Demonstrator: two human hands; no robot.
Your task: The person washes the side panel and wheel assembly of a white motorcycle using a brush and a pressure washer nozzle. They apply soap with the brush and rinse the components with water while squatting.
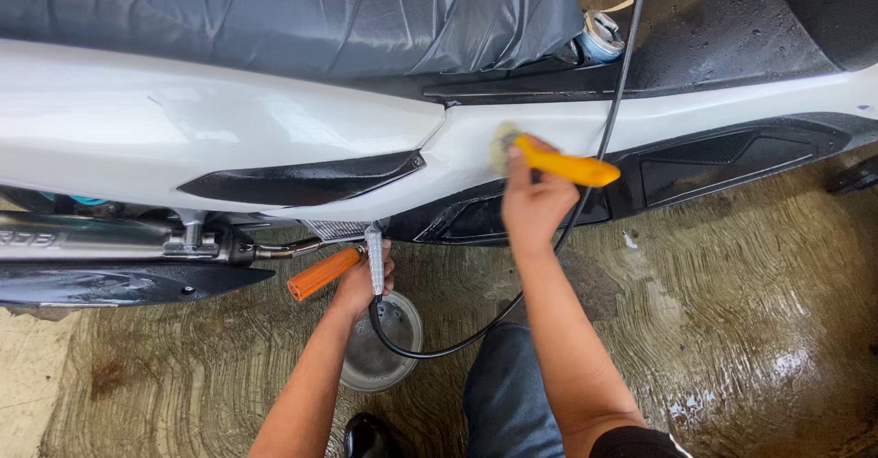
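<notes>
right hand [535, 204] clamped on the yellow handle of a brush [560, 165], bristle end pressed against the white side panel [274, 129] of the scooter, just right of the panel's black inset trim [302, 182]. left hand [364, 280] lower down, below the panel, closed around a spray gun [338, 268] with an orange grip end and a metal trigger piece. black hose [599, 147] running from the gun, looping over the wet concrete floor [732, 312] and up across the panel past the brush. round metal bowl [382, 344] on the floor directly under the left hand. dark plastic-covered seat [293, 10] above the panel. blue-trousered knee [512, 394] below the right forearm.
</notes>
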